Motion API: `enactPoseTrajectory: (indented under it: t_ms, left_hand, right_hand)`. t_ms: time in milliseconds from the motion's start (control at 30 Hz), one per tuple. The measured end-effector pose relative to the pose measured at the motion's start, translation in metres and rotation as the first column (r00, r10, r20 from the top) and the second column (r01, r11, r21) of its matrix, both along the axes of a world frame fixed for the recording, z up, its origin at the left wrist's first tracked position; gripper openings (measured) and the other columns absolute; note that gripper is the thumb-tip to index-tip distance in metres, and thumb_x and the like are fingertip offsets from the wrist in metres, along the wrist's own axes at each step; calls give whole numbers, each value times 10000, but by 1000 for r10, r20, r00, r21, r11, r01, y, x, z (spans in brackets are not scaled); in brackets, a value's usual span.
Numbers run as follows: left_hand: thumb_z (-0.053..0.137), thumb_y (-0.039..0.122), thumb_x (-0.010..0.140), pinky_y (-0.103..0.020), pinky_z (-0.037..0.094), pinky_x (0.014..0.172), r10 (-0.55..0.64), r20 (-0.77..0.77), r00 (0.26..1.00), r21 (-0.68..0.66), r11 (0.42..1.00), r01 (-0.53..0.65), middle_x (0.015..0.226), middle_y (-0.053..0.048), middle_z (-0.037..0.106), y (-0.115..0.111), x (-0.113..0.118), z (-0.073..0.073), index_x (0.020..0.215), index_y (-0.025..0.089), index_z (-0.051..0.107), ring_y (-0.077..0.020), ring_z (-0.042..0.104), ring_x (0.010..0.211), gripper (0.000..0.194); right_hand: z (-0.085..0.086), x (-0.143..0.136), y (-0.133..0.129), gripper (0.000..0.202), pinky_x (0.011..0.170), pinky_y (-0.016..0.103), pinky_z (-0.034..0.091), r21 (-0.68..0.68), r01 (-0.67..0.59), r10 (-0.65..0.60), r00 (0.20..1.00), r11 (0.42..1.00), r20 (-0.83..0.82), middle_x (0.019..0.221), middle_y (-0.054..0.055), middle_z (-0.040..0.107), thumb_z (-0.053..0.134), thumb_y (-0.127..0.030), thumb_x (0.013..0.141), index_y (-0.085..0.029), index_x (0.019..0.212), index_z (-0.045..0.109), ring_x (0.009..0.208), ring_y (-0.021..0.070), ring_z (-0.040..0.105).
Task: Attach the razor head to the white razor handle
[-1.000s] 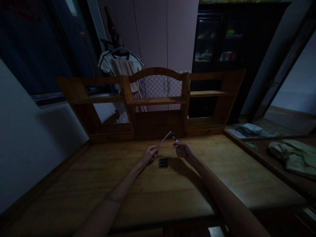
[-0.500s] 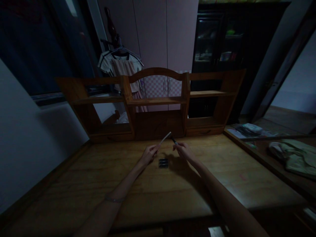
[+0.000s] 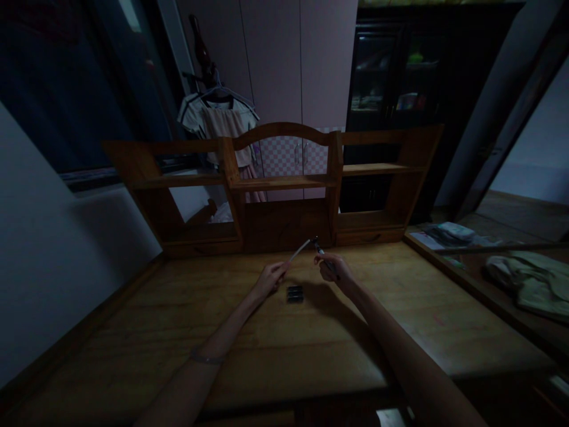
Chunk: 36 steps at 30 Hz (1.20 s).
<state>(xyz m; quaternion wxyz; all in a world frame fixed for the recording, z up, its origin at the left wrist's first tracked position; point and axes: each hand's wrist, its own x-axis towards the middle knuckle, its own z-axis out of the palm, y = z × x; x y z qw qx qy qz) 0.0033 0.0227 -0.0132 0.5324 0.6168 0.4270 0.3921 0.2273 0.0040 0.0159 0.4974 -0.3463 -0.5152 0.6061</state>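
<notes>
Fingers of the left hand (image 3: 270,277) pinch the near end of a thin pale stick (image 3: 299,250), which slants up toward the hutch (image 3: 284,228). Fingers of the right hand (image 3: 334,268) close around a dark pen-like tool (image 3: 320,254), its tip meeting the stick's far end. A small black case (image 3: 294,293) lies on the desk (image 3: 284,350) just near of the hands; its contents are too dark to tell. Bare desk spreads wide on every side of the case, up to the hutch's shelves
</notes>
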Motion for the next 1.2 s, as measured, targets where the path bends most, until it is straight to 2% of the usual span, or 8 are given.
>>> enactPoseTrajectory:
  t_ms: [167, 300, 467, 633, 700, 867, 1067, 1200]
  left_hand:
    - [525, 609, 752, -176, 148, 353, 35, -11, 999, 55, 998, -34, 498, 80, 323, -4, 0, 4, 663, 178, 454, -38, 240, 359, 445]
    - [524, 604, 752, -189, 173, 378, 77, -48, 996, 122, 990, -71, 502, 71, 348, -4, 1, 7, 650, 174, 471, -52, 271, 386, 445]
    - [529, 623, 726, -201, 211, 416, 209, -80, 975, 197, 962, -190, 504, 49, 383, -1, 0, 9, 597, 165, 485, -75, 317, 445, 478]
    - [508, 576, 774, -194, 229, 451, 163, -84, 983, 285, 949, -133, 551, 39, 392, -4, 0, 7, 619, 161, 494, -83, 338, 500, 443]
    - [513, 569, 775, -196, 232, 460, 183, -103, 978, 315, 938, -142, 567, 32, 402, -4, 0, 5, 628, 158, 510, -90, 347, 521, 436]
    - [510, 593, 762, -199, 227, 454, 284, -100, 954, 302, 922, -243, 544, 35, 378, -1, -2, 4, 608, 167, 494, -97, 336, 513, 453]
    - [523, 610, 735, -197, 236, 442, 212, -112, 971, 270, 947, -176, 526, 38, 400, -8, 4, 10, 605, 167, 507, -93, 356, 489, 461]
    - [537, 603, 718, -200, 208, 401, 241, -116, 963, 173, 960, -220, 481, 43, 388, -10, 5, 12, 669, 169, 559, -96, 355, 433, 437]
  right_hand:
    - [-8, 1, 7, 226, 319, 226, 121, -23, 113, -108, 985, 993, 136, 303, -98, 300, 557, -375, 711, -170, 617, 548, 260, 57, 220]
    - [-13, -2, 7, 197, 318, 222, 148, -24, 99, -93, 980, 995, 173, 311, -94, 321, 571, -341, 694, -161, 616, 567, 264, 57, 253]
    - [-11, -2, 6, 225, 316, 225, 164, -9, 52, -50, 986, 999, 161, 296, -99, 295, 535, -364, 715, -160, 628, 573, 254, 60, 224]
    - [-10, -1, 5, 228, 315, 228, 158, -15, 55, -52, 984, 998, 168, 286, -92, 304, 530, -356, 721, -160, 615, 573, 250, 62, 227]
    - [-10, -1, 5, 235, 315, 228, 154, -11, 56, -53, 983, 998, 177, 283, -94, 299, 532, -361, 724, -159, 613, 575, 248, 62, 226]
    - [-11, -1, 8, 250, 311, 230, 173, -12, 54, -51, 981, 998, 188, 275, -98, 293, 523, -383, 727, -166, 613, 570, 242, 66, 225]
    - [-13, -1, 7, 226, 311, 228, 161, -6, 78, -75, 976, 997, 206, 295, -94, 306, 530, -357, 726, -164, 618, 576, 260, 65, 245]
    - [-9, -2, 4, 221, 314, 230, 152, 3, 96, -95, 974, 995, 207, 308, -97, 297, 526, -355, 725, -165, 624, 574, 266, 63, 235]
